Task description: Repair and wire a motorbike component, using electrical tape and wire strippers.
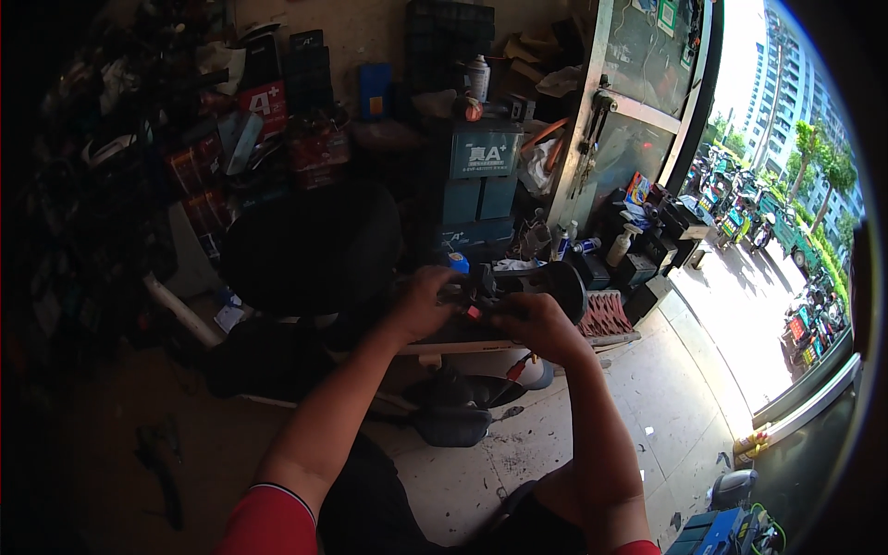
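Note:
My left hand (424,301) and my right hand (539,326) are both closed around a black handlebar assembly (518,281) held in front of me. A round black mirror or disc (561,286) sticks out at its right end. Something small and red (474,313) shows between my hands. A red-tipped wire (516,369) hangs below my right hand. The fingertips are hidden by the part.
A dark scooter body (310,250) stands at left. Stacked dark green battery boxes (483,176) and cluttered shelves (231,111) fill the back. Bottles (622,245) and black boxes (647,250) sit by the metal door (638,102). Dark parts (453,421) lie on the concrete floor (666,388).

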Tool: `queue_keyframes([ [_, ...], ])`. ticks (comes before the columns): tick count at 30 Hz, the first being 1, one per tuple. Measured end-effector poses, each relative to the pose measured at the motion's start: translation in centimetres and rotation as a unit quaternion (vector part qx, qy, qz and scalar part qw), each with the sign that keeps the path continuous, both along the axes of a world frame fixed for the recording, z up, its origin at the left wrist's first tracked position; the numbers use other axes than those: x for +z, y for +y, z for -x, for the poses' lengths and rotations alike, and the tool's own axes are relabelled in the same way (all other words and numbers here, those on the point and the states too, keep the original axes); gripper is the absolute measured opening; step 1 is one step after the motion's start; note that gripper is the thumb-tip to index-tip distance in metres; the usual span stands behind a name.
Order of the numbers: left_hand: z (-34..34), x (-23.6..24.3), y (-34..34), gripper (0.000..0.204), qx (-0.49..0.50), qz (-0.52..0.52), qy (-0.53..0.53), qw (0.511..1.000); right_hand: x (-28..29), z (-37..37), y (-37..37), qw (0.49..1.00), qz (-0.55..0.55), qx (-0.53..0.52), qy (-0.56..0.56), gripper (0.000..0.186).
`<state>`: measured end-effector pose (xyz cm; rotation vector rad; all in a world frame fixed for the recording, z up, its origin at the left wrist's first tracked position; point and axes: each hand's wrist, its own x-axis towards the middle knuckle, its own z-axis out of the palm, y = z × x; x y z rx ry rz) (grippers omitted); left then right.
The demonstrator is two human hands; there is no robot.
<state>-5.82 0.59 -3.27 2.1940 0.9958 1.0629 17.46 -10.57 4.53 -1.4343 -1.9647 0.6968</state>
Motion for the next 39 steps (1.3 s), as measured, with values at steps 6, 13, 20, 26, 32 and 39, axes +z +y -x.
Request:
queue_keyframes([
  [6,0.3,1.3,-0.6,0.046,0.034,-0.091,0.059,0.994,0.0,-0.6,-0.7,0.995,-0.007,-0.073,0.066,0.03],
  [13,0.7,0.3,-1.1,0.05,0.039,-0.104,0.065,0.992,4.6,-5.7,-4.9,0.901,-0.127,-0.185,0.37,0.032],
  [20,1.5,1.5,-4.2,0.054,-0.006,-0.222,0.108,0.969,1.6,-15.2,-8.6,0.925,-0.085,-0.324,0.178,0.033],
  [26,3.2,2.7,-6.6,0.051,-0.046,-0.257,0.169,0.95,-6.3,-18.9,-9.9,0.922,0.235,-0.299,0.072,0.03],
  [32,0.5,1.7,-6.4,0.052,-0.076,-0.244,0.137,0.957,-12.6,-26.4,-14.4,0.851,0.388,-0.336,-0.115,0.026],
  [39,0.8,1.8,-6.9,0.054,-0.039,-0.244,0.148,0.958,0.3,-19.5,-11.2,0.872,0.128,-0.408,-0.237,0.027],
])
